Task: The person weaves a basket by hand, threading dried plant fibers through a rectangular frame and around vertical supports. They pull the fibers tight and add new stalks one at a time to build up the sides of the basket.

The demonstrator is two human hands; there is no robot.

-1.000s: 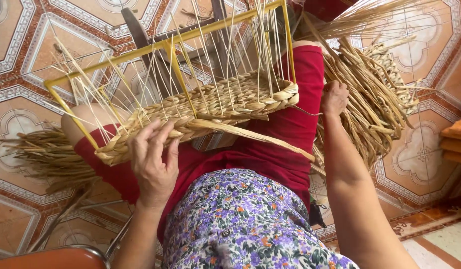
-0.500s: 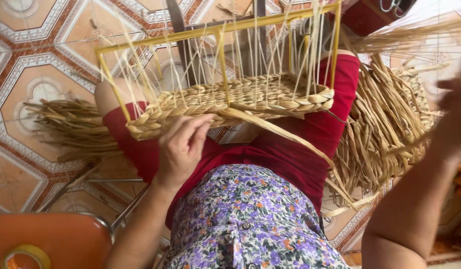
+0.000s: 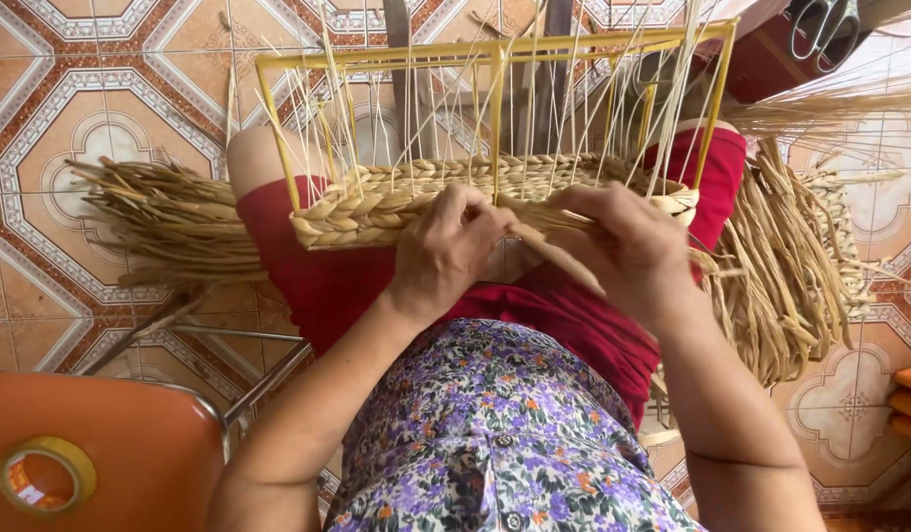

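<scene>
- The tiled floor (image 3: 101, 89), patterned in red, cream and grey, fills the background, and the person sits above it with knees in red trousers (image 3: 347, 286) and a flowered shirt (image 3: 495, 443)
- An orange chair seat (image 3: 130, 443) stands at the lower left, with a roll of yellow tape (image 3: 40, 476) lying on it
- Two loose bundles of dried straw lie across the lap: one bundle (image 3: 170, 222) sticks out to the left, a thicker bundle (image 3: 780, 276) hangs down on the right
- The basket frame (image 3: 495, 49), yellow wire in a box shape, rests on the knees, with thin pale upright stakes (image 3: 416, 108) standing inside it
- The woven band (image 3: 377, 202) of braided straw runs around the bottom of the frame; as I judge it, only these lowest rows are done and most of the height up to the top rail is bare stakes, so the greater part of the weaving is left
- A pair of scissors (image 3: 820, 25) lies at the top right, apart from both hands
- The left hand (image 3: 446, 251) lies on the front of the band, fingers curled over and pressing the weave
- The right hand (image 3: 623, 246) is just beside it, fingers closed around a working strand (image 3: 554, 258) that slants down from the band
</scene>
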